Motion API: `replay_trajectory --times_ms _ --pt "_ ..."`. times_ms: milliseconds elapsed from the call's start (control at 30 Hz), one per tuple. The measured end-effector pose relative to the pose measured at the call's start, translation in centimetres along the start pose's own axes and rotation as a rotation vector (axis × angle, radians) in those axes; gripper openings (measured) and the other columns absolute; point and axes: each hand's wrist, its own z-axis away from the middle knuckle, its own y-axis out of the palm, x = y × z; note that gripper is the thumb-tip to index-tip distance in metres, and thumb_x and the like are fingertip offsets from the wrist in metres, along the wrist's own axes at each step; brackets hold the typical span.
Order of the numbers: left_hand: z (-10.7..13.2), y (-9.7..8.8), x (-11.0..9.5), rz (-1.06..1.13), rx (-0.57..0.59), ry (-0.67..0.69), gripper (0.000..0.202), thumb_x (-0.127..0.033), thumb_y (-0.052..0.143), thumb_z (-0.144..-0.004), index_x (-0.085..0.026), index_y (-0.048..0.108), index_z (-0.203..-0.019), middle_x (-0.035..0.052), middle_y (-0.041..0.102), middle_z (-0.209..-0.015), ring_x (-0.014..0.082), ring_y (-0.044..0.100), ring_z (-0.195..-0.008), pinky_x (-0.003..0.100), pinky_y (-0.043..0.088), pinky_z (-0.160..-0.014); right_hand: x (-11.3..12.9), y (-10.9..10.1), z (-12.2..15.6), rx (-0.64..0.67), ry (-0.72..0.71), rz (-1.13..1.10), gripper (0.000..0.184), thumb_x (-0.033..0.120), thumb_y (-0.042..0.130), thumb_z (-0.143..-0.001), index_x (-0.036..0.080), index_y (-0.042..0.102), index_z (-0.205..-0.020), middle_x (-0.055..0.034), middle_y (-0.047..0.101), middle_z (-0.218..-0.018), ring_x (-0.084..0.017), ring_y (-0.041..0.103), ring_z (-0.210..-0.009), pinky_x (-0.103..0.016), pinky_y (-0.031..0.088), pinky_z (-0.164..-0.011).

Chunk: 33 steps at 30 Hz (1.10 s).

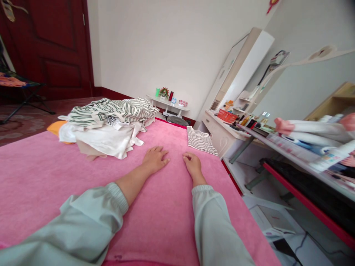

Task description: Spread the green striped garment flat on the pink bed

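Observation:
My left hand [155, 159] rests palm down on the pink bedspread [161, 195], its fingers spread and nothing held. To its right, my right hand [192, 164] lies on the same cover with fingers loosely curled in and nothing visible in them. A heap of clothes [108, 125] sits beyond my left hand, with green-and-white striped garments on top of white ones. Past my right hand a striped garment [201, 140] lies flat near the bed's far right edge. Neither hand touches any garment.
An orange piece [59, 132] pokes out under the heap's left side. On the right are a white dresser [219, 129] with a red basket [226, 115] and a cluttered desk [291, 146]. A low shelf [166, 101] stands by the far wall, and a folding chair [24, 90] at left.

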Motion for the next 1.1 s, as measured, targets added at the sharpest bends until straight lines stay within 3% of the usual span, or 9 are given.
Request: replay_trajectory --times_ms 1100 --pt "0.04 -0.26 -0.11 0.001 0.018 -0.004 0.050 -0.054 0.044 -0.087 -0.030 0.054 -0.129 0.0057 0.043 -0.143 0.0280 0.036 -0.130 0.044 0.029 -0.106 -0.26 0.04 -0.17 0.013 -0.002 -0.008 0.020 0.019 0.057 -0.076 0.023 0.073 -0.088 -0.0013 0.069 -0.111 -0.018 0.063 -0.103 -0.030 0.046 -0.094"
